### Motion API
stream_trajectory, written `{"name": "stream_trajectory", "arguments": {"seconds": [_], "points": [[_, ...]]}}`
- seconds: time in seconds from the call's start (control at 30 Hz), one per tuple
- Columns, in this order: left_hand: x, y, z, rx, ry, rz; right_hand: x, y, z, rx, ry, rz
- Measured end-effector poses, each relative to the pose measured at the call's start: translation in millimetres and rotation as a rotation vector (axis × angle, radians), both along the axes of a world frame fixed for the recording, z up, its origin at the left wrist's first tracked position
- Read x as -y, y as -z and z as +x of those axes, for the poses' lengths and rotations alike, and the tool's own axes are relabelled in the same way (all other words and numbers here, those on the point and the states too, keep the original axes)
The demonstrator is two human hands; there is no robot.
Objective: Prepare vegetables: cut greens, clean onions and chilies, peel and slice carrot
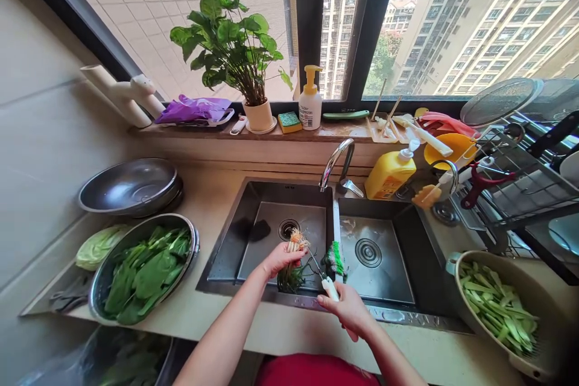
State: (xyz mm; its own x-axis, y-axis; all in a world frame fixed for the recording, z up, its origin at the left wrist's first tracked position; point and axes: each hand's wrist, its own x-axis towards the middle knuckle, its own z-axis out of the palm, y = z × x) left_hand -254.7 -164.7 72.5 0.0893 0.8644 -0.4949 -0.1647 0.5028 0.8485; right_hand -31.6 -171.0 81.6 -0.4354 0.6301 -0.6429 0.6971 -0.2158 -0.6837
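Over the left basin of the double sink (253, 235), my left hand (281, 259) is closed round a bunch of scallions (297, 239). Their stringy roots and white ends point up, and the thin green leaves hang below my fingers. My right hand (349, 309) grips the white handle of a knife (330, 288). Its narrow blade, seen almost edge-on, reaches toward the roots; whether it touches them I cannot tell. Beside the blade, a green and grey scrubber (335, 258) rests on the divider between the basins.
The faucet (337, 163) stands behind the divider. At left are a metal bowl of leafy greens (192, 247), cabbage (102, 245) and a dark pan (129, 184). A colander (465, 307) of cut green vegetables, a yellow bottle (389, 175) and a dish rack (511, 193) are at right.
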Motion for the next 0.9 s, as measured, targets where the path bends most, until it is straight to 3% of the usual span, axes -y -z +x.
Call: {"name": "stream_trajectory", "arguments": {"seconds": [0.17,0.37,0.57,0.9], "points": [[-5.8,-0.1,-1.0,-0.082,0.035,0.015,-5.5,-4.8,4.2,0.045,-0.053,0.162],[-11.4,-3.8,5.8,-0.124,0.102,0.044,-13.0,-6.2,8.7,0.069,-0.035,0.137],[-13.8,-12.7,-2.6,0.032,0.193,0.027,-21.4,-4.8,23.7,-0.026,-0.057,0.092],[-12.6,-3.5,-6.4,0.127,0.242,0.01,-28.3,0.3,27.8,-0.022,-0.155,0.159]]}}
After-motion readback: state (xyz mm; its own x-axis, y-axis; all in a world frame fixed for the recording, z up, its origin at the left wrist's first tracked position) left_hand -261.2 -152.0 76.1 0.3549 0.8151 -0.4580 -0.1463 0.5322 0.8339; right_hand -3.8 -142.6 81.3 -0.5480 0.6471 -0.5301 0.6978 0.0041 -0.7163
